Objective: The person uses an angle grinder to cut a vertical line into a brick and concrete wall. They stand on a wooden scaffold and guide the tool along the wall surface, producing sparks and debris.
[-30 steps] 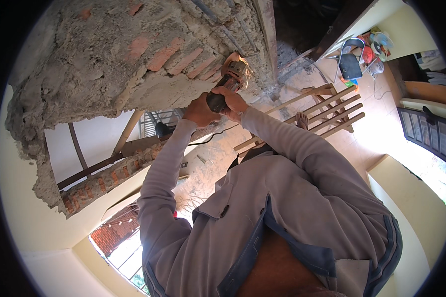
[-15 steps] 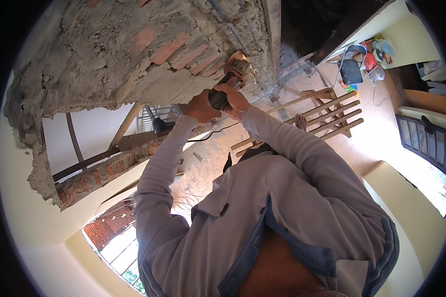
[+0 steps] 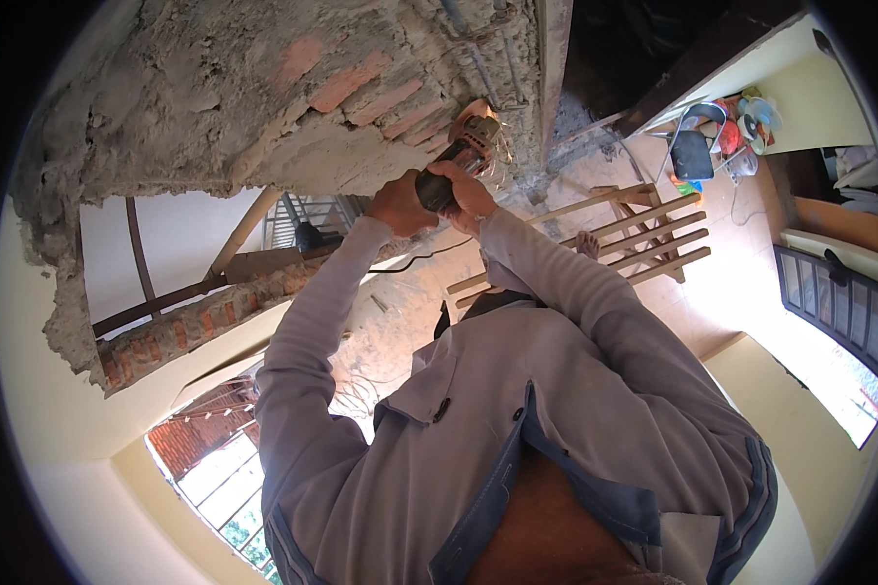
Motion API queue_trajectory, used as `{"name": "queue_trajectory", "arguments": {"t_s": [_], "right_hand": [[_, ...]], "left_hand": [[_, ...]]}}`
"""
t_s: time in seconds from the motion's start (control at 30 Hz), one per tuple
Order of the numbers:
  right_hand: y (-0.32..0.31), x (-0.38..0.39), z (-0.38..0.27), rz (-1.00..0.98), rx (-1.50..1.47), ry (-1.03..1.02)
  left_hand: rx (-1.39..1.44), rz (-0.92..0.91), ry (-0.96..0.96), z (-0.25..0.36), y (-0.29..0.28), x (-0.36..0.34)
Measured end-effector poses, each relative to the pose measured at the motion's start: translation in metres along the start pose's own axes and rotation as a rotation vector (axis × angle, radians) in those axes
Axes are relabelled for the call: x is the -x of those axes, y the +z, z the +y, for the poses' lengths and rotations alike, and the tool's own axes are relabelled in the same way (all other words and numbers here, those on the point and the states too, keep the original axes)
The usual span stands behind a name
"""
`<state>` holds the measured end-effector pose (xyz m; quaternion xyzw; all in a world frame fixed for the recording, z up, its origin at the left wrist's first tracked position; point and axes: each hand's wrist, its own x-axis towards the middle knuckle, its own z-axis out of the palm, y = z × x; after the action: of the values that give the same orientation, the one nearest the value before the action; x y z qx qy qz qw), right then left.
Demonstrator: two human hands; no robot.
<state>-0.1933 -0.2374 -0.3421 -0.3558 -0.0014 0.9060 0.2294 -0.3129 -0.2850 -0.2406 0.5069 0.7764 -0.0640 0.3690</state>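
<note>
Both sets of fingers [image 3: 448, 169] hold the angle grinder [image 3: 468, 150] between them.

1 wide fisheye view, from the left of 2 cameras worn side by side on your head, faces down past your chest. Your shirt [image 3: 576, 390] is nearest, filling the lower middle. Your left hand [image 3: 400, 207] and right hand [image 3: 466, 191] sit farther off, above centre; the floor [image 3: 385, 336] lies beyond. Straight edges bend toward the dark, round rim.
</note>
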Motion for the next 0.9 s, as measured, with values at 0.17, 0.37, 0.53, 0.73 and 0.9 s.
{"name": "queue_trajectory", "arguments": {"t_s": [0.17,0.37,0.53,0.73,0.9], "right_hand": [[0.0011,0.0001,0.0001,0.019,-0.003,-0.003],[0.0024,0.0024,-0.0013,0.001,0.011,-0.005],[0.0040,0.0040,-0.0010,0.014,0.012,-0.013],[0.0018,0.0066,-0.0036,-0.042,0.029,0.009],[0.0029,0.0055,-0.0035,-0.039,0.020,0.010]], "left_hand": [[0.011,-0.014,-0.007,0.0002,-0.0006,-0.0010],[-0.003,-0.023,-0.034,0.0026,-0.0019,0.0002],[-0.010,-0.003,-0.005,0.0023,-0.0029,0.0013],[-0.018,0.003,0.004,0.0019,-0.0032,0.0019],[-0.030,-0.002,-0.006,0.0020,-0.0037,0.0006]]}}
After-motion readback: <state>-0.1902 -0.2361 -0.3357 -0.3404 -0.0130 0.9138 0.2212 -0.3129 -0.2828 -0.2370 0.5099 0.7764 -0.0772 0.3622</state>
